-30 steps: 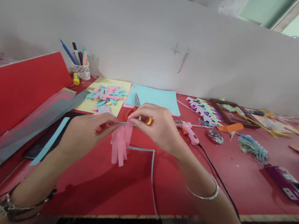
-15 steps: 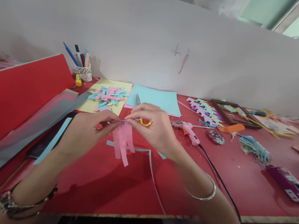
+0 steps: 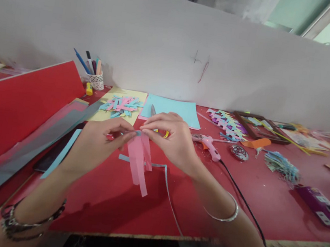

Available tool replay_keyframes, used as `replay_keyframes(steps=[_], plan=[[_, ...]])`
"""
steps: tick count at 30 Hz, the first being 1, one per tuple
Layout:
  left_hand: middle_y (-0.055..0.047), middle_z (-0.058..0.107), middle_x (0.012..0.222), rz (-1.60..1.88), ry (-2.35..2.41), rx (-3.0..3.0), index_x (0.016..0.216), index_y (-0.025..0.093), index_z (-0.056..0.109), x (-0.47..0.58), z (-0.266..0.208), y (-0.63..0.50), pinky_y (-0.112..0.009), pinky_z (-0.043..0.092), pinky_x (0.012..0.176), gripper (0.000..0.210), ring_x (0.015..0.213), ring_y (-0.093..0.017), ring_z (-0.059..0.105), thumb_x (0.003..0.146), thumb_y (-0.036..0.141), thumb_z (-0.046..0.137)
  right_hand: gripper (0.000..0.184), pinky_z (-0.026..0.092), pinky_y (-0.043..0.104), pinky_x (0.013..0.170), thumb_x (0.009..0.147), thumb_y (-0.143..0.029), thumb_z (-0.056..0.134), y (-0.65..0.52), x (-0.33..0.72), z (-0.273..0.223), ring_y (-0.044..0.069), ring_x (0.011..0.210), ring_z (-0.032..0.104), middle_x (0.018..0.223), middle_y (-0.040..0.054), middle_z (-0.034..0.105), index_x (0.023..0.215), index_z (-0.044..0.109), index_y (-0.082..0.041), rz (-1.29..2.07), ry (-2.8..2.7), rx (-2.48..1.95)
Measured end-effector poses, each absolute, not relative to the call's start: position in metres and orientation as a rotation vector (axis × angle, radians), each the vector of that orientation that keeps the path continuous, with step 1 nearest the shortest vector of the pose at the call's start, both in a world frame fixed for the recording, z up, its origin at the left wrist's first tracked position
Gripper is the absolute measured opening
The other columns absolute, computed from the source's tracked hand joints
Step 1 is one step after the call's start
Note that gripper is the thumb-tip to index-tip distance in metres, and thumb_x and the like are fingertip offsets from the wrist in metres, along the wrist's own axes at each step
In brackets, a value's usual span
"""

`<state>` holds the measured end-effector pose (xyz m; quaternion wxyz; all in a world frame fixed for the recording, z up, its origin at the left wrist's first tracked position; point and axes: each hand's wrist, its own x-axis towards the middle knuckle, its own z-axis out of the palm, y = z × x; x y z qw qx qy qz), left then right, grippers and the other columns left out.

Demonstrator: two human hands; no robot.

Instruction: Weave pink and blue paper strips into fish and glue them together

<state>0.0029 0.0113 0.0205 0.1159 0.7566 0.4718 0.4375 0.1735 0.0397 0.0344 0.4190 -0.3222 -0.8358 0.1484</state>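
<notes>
Between both hands hang pink paper strips (image 3: 139, 161), pinched at their top, where a bit of light blue paper shows. My left hand (image 3: 101, 139) is closed on the left side of that top end. From the other side my right hand (image 3: 173, 137) pinches it between thumb and fingers. Below the strips a thin light blue paper strip (image 3: 170, 193) lies bent on the red table (image 3: 103, 213). Scissors (image 3: 153, 110) with yellow in the handle lie partly hidden behind my right hand.
Cut pink and blue paper pieces (image 3: 124, 103) are heaped on a yellow sheet. Blue paper (image 3: 174, 110) lies beside them. A pink glue gun (image 3: 211, 146) with a black cord is at right, near a purple power strip (image 3: 322, 207). A red board (image 3: 25, 112) leans at left.
The pink strips have turned slightly and hang a little lower and further right. Both hands keep their pinch, and the view has shifted slightly.
</notes>
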Motion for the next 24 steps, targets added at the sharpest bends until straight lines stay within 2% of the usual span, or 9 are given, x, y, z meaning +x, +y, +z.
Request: replay_keyframes(steps=[3,9,13,24], plan=[[0.010,0.054,0.050,1.280,1.384,2.213,0.070,0.021,0.058,0.0026,0.0206,0.0105,-0.012,0.034,0.043,0.012,0.042,-0.003,0.045,0.078,0.028,0.053,0.009,0.029,0.036,0.089,0.077,-0.021,0.061,0.0391,0.1725,0.0345,0.011,0.080,0.059,0.085,-0.0017,0.068,0.070,0.067,-0.021,0.340,-2.096,-0.827],[0.009,0.056,0.051,1.291,1.388,2.220,0.070,0.021,0.059,0.0020,0.0206,0.0085,-0.014,0.033,0.042,0.013,0.042,-0.004,0.044,0.078,0.029,0.053,0.012,0.025,0.038,0.092,0.079,-0.023,0.058,0.0389,0.1732,0.0351,0.012,0.084,0.058,0.089,-0.0027,0.067,0.075,0.068,-0.025,0.318,-2.160,-0.867],[0.008,0.058,0.053,1.258,1.395,2.231,0.069,0.022,0.059,0.0022,0.0214,0.0083,-0.014,0.033,0.042,0.012,0.042,-0.005,0.043,0.078,0.028,0.053,0.014,0.016,0.040,0.098,0.081,-0.023,0.055,0.0402,0.1762,0.0365,0.012,0.090,0.056,0.096,-0.0036,0.065,0.079,0.068,-0.028,0.253,-2.260,-0.908],[0.007,0.060,0.054,1.181,1.432,2.325,0.068,0.022,0.060,0.0021,0.0182,0.0099,-0.015,0.036,0.045,0.017,0.043,-0.006,0.046,0.079,0.032,0.051,0.013,0.010,0.041,0.097,0.081,-0.023,0.055,0.0369,0.1813,0.0422,0.014,0.095,0.052,0.098,-0.0028,0.063,0.075,0.066,-0.025,0.245,-2.408,-0.958]])
